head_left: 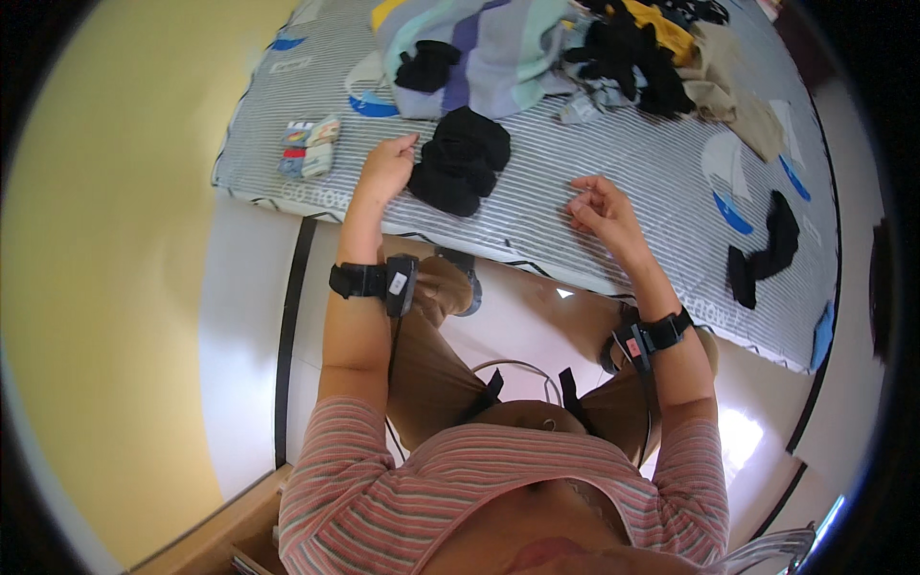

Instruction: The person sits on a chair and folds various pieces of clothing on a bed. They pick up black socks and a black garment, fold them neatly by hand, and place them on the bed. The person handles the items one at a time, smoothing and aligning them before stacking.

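Several black balled socks (pixel 460 158) lie close together near the front of the bed. At their left edge is my left hand (pixel 386 168), one finger stretched toward the bundles and nothing visible in its grasp; its other fingers are partly hidden. To the right of the bundles my right hand (pixel 606 213) hovers over the striped sheet, its fingers loosely bent and apart, holding nothing. A small stack of folded patterned socks (pixel 309 147) sits to the left of my left hand. Far to the right lies a loose, bent black sock (pixel 769 251).
The bed's striped sheet (pixel 546 206) has blue sailboat prints. At the back lies a striped blanket (pixel 489 57) with a black bundle (pixel 427 65) on it. Beside it are heaped dark clothes (pixel 628 57) and beige cloth (pixel 733 96). A yellow wall (pixel 125 240) stands on the left.
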Demonstrator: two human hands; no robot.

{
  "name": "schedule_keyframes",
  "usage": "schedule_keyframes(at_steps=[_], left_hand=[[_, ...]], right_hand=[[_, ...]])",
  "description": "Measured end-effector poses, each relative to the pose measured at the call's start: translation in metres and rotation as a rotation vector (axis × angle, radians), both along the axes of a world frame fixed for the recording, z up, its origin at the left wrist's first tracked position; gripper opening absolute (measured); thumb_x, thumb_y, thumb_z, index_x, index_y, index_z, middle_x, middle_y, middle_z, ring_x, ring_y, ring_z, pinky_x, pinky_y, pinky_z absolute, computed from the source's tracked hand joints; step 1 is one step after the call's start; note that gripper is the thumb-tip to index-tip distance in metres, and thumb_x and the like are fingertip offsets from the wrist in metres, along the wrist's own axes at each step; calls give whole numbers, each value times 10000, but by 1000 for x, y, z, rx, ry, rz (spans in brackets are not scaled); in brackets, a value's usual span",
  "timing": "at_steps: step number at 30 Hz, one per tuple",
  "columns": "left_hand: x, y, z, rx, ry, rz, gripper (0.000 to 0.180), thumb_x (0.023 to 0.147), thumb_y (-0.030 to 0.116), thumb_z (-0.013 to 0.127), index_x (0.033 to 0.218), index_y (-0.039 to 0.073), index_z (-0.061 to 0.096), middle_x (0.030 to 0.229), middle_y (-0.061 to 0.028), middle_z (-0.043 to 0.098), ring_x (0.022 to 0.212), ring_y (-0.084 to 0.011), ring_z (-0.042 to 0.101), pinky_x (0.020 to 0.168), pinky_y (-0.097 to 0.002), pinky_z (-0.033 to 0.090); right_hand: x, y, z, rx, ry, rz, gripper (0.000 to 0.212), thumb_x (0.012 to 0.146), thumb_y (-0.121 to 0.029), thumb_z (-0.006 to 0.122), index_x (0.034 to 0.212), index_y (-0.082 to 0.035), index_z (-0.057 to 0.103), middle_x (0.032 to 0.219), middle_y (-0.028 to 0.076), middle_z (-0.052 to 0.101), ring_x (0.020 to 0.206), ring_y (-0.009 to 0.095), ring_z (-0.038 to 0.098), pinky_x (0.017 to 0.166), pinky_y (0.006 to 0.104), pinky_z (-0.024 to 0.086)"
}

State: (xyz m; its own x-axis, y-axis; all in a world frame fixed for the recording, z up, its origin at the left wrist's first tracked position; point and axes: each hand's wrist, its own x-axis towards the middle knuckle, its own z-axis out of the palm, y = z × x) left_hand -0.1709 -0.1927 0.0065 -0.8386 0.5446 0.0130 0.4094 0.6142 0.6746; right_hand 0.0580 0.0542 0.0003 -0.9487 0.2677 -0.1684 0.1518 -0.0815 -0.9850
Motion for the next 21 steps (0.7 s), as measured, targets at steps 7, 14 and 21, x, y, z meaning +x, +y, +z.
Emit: schedule_keyframes(at_steps=[7,14,21], left_hand=[[91,95,-6,-26,147,-239,364,805,66,482,1163,57,552,893,-209,545,826,-380,543,745,-434,433],[129,132,9,48,192,-330,356,781,141,606,1120,42,567,921,-137,573,846,-278,569,751,-346,446],[142,155,28,26,285,-663,516,601,272,763,1038,67,582,1001,-101,561,996,-281,478,871,-384,361]], right_hand=[[25,42,-9,325,41,-272,362,775,-92,619,1114,-30,510,774,57,570,649,105,536,591,240,437],[61,80,-5,600,-24,-335,304,745,-174,666,982,0,590,735,106,614,638,165,584,601,279,459],[50,71,0,773,-27,-376,376,669,-231,726,925,23,621,921,177,590,857,300,574,753,353,463]])
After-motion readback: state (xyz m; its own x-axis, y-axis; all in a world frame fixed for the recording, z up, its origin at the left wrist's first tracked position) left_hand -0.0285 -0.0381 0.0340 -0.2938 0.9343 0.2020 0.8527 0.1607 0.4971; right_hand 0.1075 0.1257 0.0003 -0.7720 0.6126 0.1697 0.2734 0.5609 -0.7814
